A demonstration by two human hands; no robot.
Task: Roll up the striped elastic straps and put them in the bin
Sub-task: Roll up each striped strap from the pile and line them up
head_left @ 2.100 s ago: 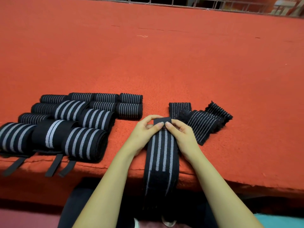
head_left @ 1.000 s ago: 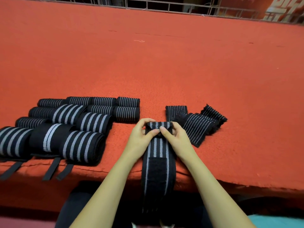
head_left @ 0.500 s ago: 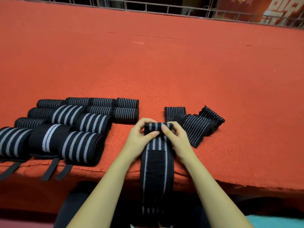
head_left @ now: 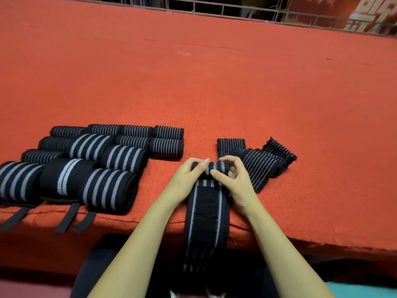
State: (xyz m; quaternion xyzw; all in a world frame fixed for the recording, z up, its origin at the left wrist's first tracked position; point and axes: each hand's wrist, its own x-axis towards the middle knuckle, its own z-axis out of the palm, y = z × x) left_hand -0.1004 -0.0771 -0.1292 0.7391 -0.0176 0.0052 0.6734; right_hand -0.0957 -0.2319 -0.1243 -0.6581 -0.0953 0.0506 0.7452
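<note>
A black elastic strap with grey stripes (head_left: 207, 214) lies across the front edge of the red table (head_left: 214, 93), its tail hanging down over the edge. Its far end is wound into a small roll. My left hand (head_left: 189, 179) grips the roll's left side and my right hand (head_left: 232, 179) pinches it from the right. A black hook-and-loop patch shows on the flat part just behind the roll. Several unrolled thin-striped straps (head_left: 257, 164) lie right of my hands. No bin is in view.
Several rolled striped straps (head_left: 96, 160) sit in rows at the left front of the table, three with black tabs hanging over the edge. A metal railing (head_left: 236, 9) runs along the table's far side.
The roll has grown thicker as both hands wound the strap's end toward me. The hook-and-loop patch has come up onto the table and less of the tail hangs down.
</note>
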